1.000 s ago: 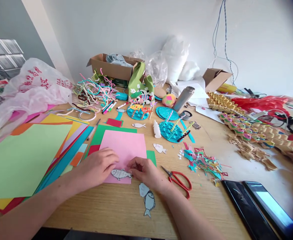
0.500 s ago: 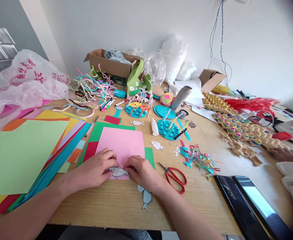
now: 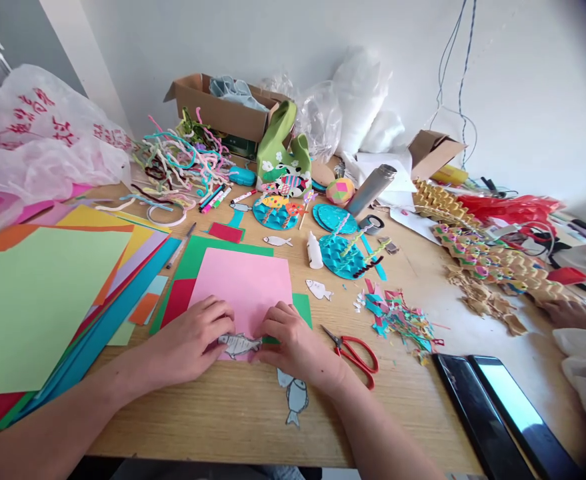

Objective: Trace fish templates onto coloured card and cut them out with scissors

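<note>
A small grey paper fish [image 3: 240, 345] lies over the front edge of a pink sheet [image 3: 243, 280]. My left hand [image 3: 195, 343] pinches its left end, thumb and fingers pressed together. At the right end, my right hand [image 3: 287, 340] has its fingers closed on the fish's tail. Under the pink sheet are green [image 3: 213, 250] and red paper. Near my right wrist another drawn fish [image 3: 297, 400] lies on the table, partly overlapping a second grey piece. Red-handled scissors [image 3: 355, 353] lie open to the right.
Stacked coloured paper [image 3: 47, 300] covers the left side. White paper fish [image 3: 319, 289], a glue bottle [image 3: 314, 251] and paper scraps [image 3: 403, 320] lie farther back and right. Two phones [image 3: 517, 407] rest at front right. Another person's hand [image 3: 577, 313] is at the right edge.
The view has shifted slightly. My right fingers have moved a little right along the fish, and more of its tail end shows between my hands.
</note>
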Tool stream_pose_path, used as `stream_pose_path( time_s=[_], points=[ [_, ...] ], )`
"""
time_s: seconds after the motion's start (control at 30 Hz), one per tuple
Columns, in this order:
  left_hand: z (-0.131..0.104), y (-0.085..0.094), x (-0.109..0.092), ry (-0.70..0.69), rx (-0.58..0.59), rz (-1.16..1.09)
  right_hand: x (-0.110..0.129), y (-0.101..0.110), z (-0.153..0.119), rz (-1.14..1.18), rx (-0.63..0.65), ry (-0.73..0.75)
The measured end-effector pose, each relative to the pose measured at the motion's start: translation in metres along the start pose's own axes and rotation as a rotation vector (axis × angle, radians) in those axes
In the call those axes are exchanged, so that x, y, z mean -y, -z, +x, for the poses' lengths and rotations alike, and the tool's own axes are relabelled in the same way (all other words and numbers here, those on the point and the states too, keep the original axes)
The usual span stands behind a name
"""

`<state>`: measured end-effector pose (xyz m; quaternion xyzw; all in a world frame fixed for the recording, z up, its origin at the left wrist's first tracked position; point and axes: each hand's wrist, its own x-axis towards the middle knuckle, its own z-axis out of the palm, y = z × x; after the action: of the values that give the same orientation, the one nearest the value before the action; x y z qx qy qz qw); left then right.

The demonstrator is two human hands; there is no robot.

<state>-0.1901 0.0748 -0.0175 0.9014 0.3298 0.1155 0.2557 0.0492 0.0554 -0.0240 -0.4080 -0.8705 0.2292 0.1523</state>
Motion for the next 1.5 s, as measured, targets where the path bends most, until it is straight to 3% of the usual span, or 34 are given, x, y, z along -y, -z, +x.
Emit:
stream_pose_path(
  time_s=[0.37,0.73,1.03,1.5],
  points=[
    [-0.001,0.0,0.005,0.005,0.032,-0.015,-0.001,-0.003,0.001,0.036,0.014,0.019],
    [-0.001,-0.001,0.007,-0.021,-0.016,-0.019,-0.002,-0.005,0.0,0.054,0.004,-0.005],
    [-0.001,-0.001,0.006,-0.024,-0.013,0.005,-0.005,0.004,-0.001,0.118,-0.067,-0.033],
    [0.0,-0.001,0.006,-0.02,-0.003,0.003,-0.005,-0.001,-0.001,0.064,0.01,0.002]
  ],
)
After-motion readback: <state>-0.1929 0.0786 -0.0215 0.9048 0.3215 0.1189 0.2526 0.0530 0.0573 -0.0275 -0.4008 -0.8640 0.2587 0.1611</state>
